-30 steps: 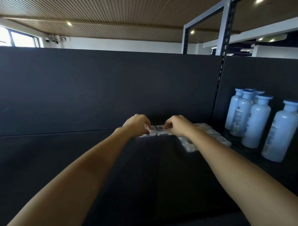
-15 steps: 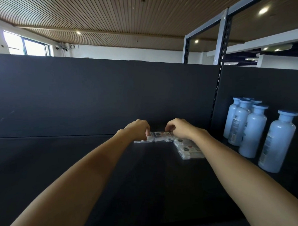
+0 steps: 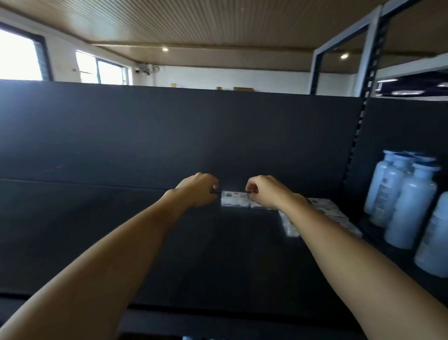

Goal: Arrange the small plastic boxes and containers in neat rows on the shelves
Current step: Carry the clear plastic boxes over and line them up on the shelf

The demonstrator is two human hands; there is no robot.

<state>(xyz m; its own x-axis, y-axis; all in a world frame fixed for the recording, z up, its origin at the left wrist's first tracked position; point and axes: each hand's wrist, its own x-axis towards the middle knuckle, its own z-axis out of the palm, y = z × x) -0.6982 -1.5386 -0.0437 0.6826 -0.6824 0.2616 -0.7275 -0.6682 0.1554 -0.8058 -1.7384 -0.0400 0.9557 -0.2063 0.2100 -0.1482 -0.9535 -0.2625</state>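
Observation:
A small clear plastic box [image 3: 234,198] with a printed label lies flat near the back of the black shelf [image 3: 170,249]. My left hand [image 3: 197,190] has its fingers curled at the box's left edge and pinches it. My right hand [image 3: 266,191] pinches the right edge of the same box, and a second box sits partly hidden under this hand. To the right, more small plastic boxes [image 3: 330,214] lie in rows that run toward me, and my right forearm covers part of them.
Several pale blue bottles [image 3: 409,205] stand in a group on the right of the shelf, beside a slotted upright post [image 3: 355,138]. A black back panel [image 3: 139,137] closes the rear. The shelf's front edge [image 3: 224,316] lies close below my arms.
The view has swung left and slightly up. Both hands stay at the back of the shelf, now a little further apart, so the box between them shows more fully.

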